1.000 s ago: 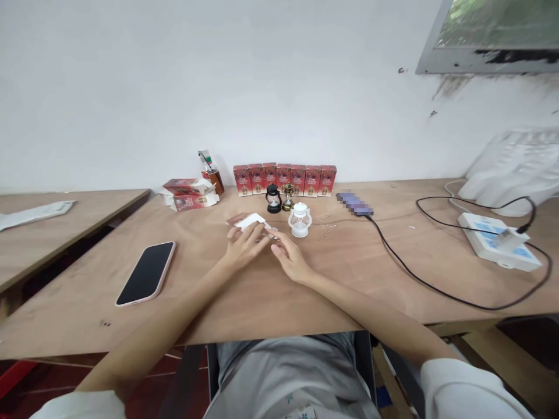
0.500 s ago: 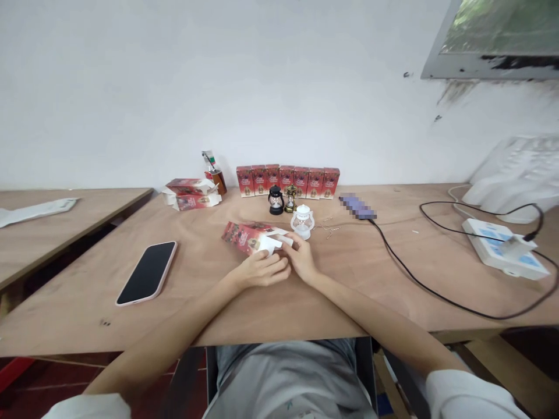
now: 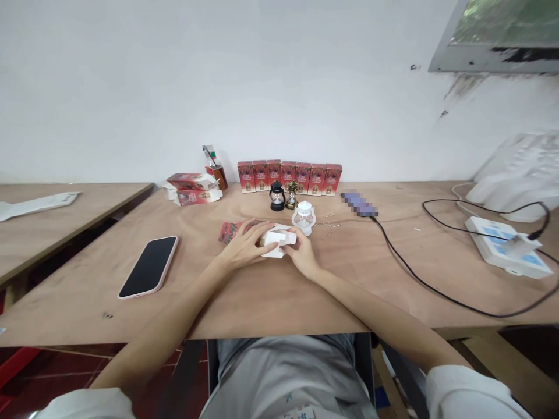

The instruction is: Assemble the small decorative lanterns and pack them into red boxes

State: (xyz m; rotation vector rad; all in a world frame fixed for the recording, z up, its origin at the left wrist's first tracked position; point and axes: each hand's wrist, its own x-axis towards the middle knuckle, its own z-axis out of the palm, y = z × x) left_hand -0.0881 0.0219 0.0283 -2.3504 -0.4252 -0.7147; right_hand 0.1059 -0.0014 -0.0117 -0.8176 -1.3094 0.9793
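A red printed cardboard box (image 3: pixel 274 237) lies on the table before me, its open end and white inner flaps turned toward the right. My left hand (image 3: pixel 244 249) is wrapped over the box, fingers across its top and thumb at the white flaps. At the open end, my right hand (image 3: pixel 303 256) pinches a flap between thumb and fingers. Just beyond it stands a small white lantern (image 3: pixel 303 219) with a clear globe. A black lantern (image 3: pixel 276 196) and a bronze-coloured lantern (image 3: pixel 292 195) stand side by side farther back. The inside of the box is hidden.
Several closed red boxes (image 3: pixel 288 177) stand in a row by the wall. Opened boxes (image 3: pixel 192 190) lie at back left, beside a brown bottle (image 3: pixel 219 177). A phone (image 3: pixel 149 267) lies left. Thin wires (image 3: pixel 327 223), a purple phone (image 3: pixel 360 205), a cable and a power strip (image 3: pixel 509 247) are right.
My left hand has moved from the near side of the box up over its top. The box's open end has turned toward me, and its white flaps show more. The view has shifted slightly.
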